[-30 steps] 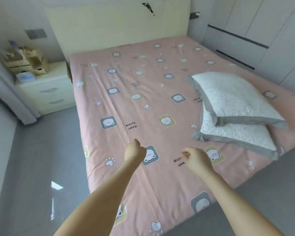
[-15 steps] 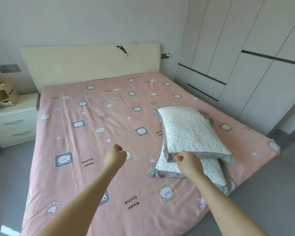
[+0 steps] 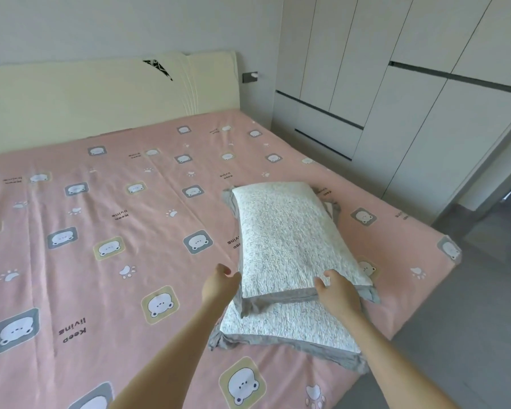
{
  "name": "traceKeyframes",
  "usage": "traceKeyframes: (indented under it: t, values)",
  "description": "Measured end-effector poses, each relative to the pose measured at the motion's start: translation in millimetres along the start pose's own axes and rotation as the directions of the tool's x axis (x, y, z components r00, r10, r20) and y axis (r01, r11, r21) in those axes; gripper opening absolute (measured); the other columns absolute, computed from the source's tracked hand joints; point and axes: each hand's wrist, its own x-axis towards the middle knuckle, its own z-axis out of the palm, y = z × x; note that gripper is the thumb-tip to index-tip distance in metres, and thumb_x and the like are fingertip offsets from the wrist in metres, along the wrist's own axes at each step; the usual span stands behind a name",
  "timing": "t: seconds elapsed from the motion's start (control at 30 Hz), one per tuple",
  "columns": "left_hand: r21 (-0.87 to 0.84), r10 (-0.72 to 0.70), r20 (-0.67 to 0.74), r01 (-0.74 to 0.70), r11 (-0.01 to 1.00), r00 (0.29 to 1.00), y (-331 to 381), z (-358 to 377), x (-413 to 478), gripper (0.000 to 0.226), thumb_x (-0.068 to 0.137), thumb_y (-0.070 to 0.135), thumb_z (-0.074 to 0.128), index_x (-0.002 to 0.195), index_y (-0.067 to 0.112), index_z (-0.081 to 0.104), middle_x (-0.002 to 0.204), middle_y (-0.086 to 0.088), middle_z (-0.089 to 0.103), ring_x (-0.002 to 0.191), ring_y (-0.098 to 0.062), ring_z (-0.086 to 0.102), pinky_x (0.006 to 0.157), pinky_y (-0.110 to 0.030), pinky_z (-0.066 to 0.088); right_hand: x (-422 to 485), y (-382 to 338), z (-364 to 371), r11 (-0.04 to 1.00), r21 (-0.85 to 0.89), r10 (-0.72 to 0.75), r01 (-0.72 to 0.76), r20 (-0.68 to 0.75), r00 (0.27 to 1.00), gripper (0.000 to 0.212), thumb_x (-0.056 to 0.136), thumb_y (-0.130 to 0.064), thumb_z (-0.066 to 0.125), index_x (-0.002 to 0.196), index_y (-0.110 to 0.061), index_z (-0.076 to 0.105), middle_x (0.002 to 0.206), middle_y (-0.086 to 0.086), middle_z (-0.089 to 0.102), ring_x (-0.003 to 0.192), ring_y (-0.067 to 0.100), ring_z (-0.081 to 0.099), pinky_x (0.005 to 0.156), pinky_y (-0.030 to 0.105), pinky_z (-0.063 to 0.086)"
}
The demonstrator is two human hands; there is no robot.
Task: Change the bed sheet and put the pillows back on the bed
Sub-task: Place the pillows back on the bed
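Though the right hand [image 3: 337, 290] lies spread on the top pillow [image 3: 289, 237]'s grey border, it holds nothing yet. The left hand [image 3: 220, 286] cups the near corner, and whether it grips is unclear. That quilted white oblong sits plump on a second pillow [image 3: 289, 323] at the foot end. The pink printed sheet [image 3: 115, 219] looks fitted, faintly creased. Both pillows have yet to go to the padded headboard [image 3: 101, 93].

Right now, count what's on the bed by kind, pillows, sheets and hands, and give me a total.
Pillows: 2, the top pillow stacked on the bottom pillow
Sheets: 1, the pink bed sheet
Hands: 2, the left hand and right hand, both at the top pillow's near end
Total: 5
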Motion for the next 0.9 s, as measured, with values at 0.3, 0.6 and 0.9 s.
traceKeyframes:
  t: [0.3,0.6,0.9]
  values:
    - [0.286,-0.107,-0.012,0.106,0.952,0.994,36,132,126,0.066,0.090,0.055,0.049,0.140,0.013,0.035,0.135,-0.012,0.049,0.124,-0.030,0.045,0.100,-0.037,0.038,217,80,24,0.996,-0.062,0.077,-0.070,0.119,0.990,0.069,0.090,-0.056,0.042,0.143,-0.013,0.032,0.137,0.011,0.049,0.120,0.033,0.050,0.092,0.041,0.047]
    - [0.384,-0.410,-0.073,0.405,0.829,0.909,33,218,223,0.103,0.068,0.086,0.041,0.141,0.021,0.010,0.134,-0.022,0.040,0.124,-0.036,0.040,0.104,-0.047,0.036,347,138,73,0.969,-0.239,0.128,-0.066,0.255,0.958,0.098,0.081,-0.076,0.037,0.151,-0.019,0.000,0.151,0.016,0.028,0.134,0.036,0.033,0.102,0.046,0.040]
    - [0.168,-0.310,-0.215,0.347,0.923,0.926,44,221,342,0.113,0.064,0.087,0.043,0.148,0.023,0.005,0.138,-0.021,0.041,0.127,-0.036,0.041,0.101,-0.047,0.037,498,79,111,0.994,-0.052,0.103,-0.095,0.168,0.980,0.121,0.062,-0.088,0.047,0.151,-0.023,-0.002,0.156,0.015,0.018,0.139,0.037,0.028,0.109,0.051,0.032]
